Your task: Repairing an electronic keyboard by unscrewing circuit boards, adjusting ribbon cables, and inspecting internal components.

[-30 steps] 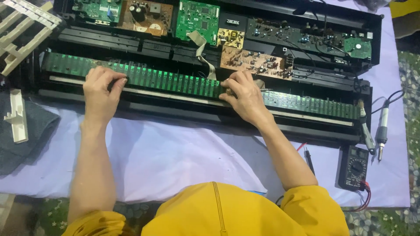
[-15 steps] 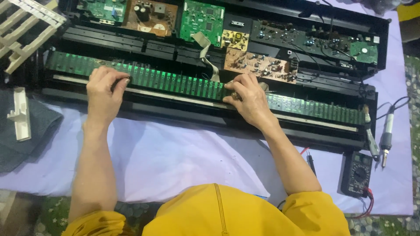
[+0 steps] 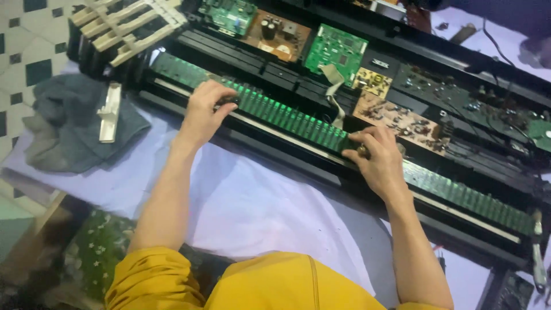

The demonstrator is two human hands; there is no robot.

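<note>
An opened black electronic keyboard case [image 3: 321, 169] lies across a pale cloth, keys removed. A long green contact strip [image 3: 287, 117] runs along its front. My left hand [image 3: 206, 112] rests on the strip's left part, fingers curled down onto it. My right hand [image 3: 376, 161] presses on the strip near the middle, fingertips bent over its edge, a ring on one finger. Neither hand lifts anything. Green and brown circuit boards [image 3: 336, 49] sit in the case behind the strip, with a grey ribbon cable [image 3: 336, 86] between them.
A set of loose white and black keys [image 3: 123, 31] lies at the far left, above a grey cloth [image 3: 69, 129] with a single white key [image 3: 109, 112] on it. A multimeter [image 3: 513, 293] and a soldering iron [image 3: 536, 252] lie at the right. Tiled floor at left.
The view has swung left and tilted, so the case now runs diagonally. Both hands stay on the green strip at about the same spots.
</note>
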